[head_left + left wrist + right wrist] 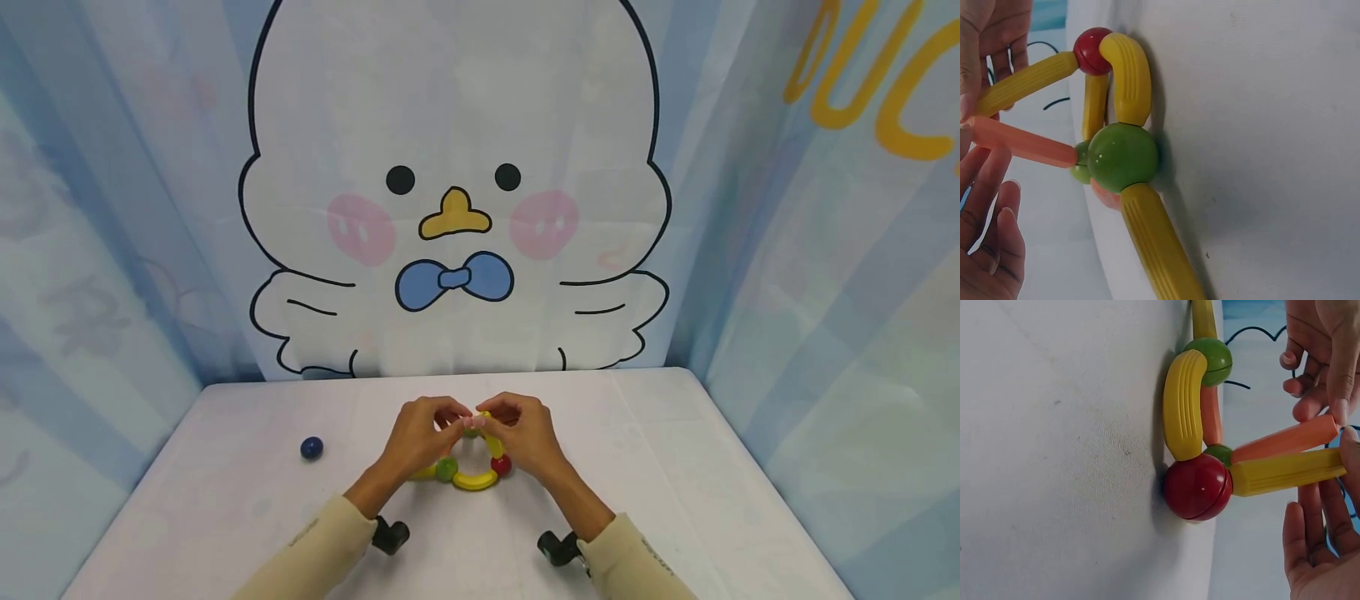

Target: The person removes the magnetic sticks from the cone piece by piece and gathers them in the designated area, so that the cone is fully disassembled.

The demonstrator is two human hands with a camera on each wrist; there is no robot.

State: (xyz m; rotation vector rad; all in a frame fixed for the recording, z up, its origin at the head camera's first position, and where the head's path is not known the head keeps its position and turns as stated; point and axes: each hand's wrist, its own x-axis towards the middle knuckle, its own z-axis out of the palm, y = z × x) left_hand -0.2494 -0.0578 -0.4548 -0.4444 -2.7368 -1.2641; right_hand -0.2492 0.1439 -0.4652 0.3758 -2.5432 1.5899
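A toy of magnetic-style sticks and balls stands between the two hands. My left hand (418, 435) pinches the upper end of a straight orange stick (1029, 142), which leans up from a rear green ball (1080, 167). My right hand (529, 432) pinches the upper end of a straight yellow stick (1288, 470) rising from a red ball (1196, 489). The two raised ends come close together at the fingertips. Low on the table, a curved yellow stick (476, 482) links the red ball to a front green ball (446, 468). Another yellow stick (1161, 247) extends from that green ball.
A dark blue ball (312, 448) lies on the white table (645, 500), left of the hands. Behind the table hangs a curtain (457, 108) with a cartoon duck. Black wrist-worn devices (392, 535) stick out by both sleeves.
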